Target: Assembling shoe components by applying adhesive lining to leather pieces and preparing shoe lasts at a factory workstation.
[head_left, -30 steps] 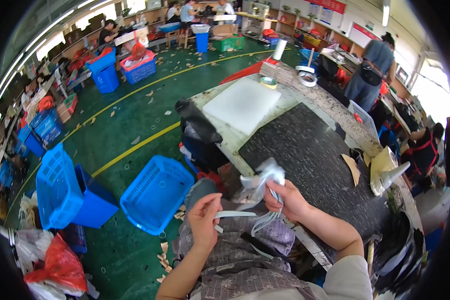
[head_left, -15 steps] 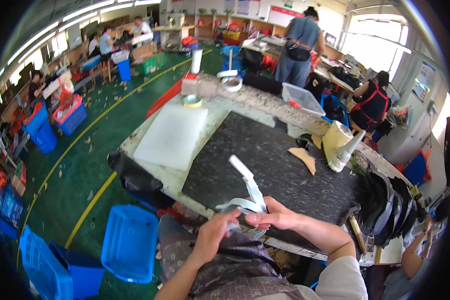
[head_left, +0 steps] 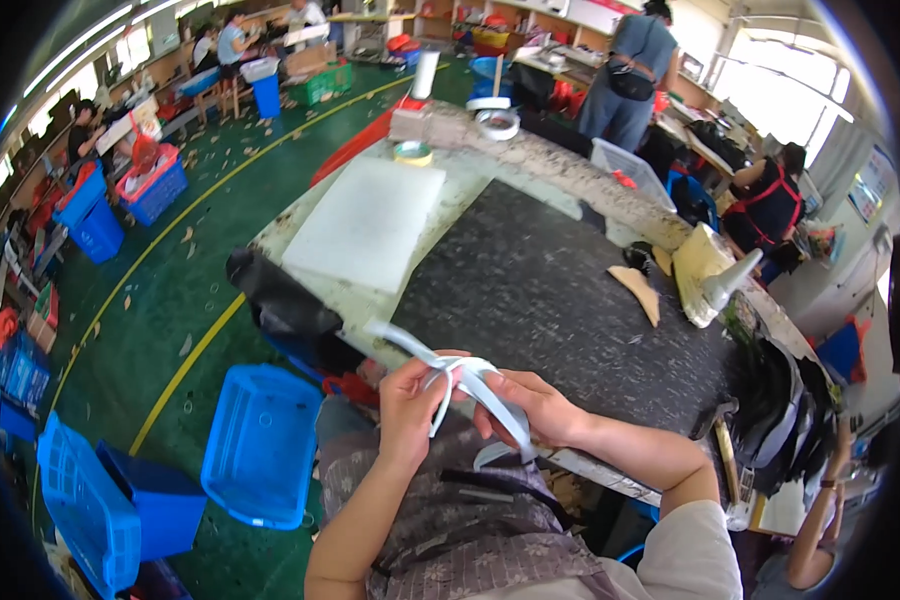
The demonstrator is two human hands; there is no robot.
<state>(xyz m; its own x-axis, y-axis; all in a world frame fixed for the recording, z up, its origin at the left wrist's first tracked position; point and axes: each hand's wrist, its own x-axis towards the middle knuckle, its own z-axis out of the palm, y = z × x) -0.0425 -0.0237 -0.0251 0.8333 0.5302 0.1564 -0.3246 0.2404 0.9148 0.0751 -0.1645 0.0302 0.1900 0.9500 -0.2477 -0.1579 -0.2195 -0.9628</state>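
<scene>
Pale blue-white strips (head_left: 500, 408), thin and flexible, cross and loop between my two hands above the near edge of the workbench. My left hand (head_left: 407, 400) is closed, pinching the strips near their crossing; a flat end sticks out past it to the upper left. My right hand (head_left: 537, 405) grips the strips on the other side, thumb on top, and one end hangs below it toward my apron. Whether this is one strip or several, I cannot tell. Beyond the hands lies a black speckled mat (head_left: 540, 290) on the bench.
A white sheet (head_left: 370, 215) and tape rolls (head_left: 497, 124) lie at the back left. Rightward are a tan curved piece (head_left: 637, 293), a yellowed pot (head_left: 698, 270), a hammer (head_left: 727, 458) and stacked black pieces (head_left: 780, 410). Blue bins (head_left: 260, 440) stand on the floor; people work nearby.
The strips have swung from pointing up and away to slanting from upper left to lower right. My left hand has moved up and now grips them. The view has shifted slightly.
</scene>
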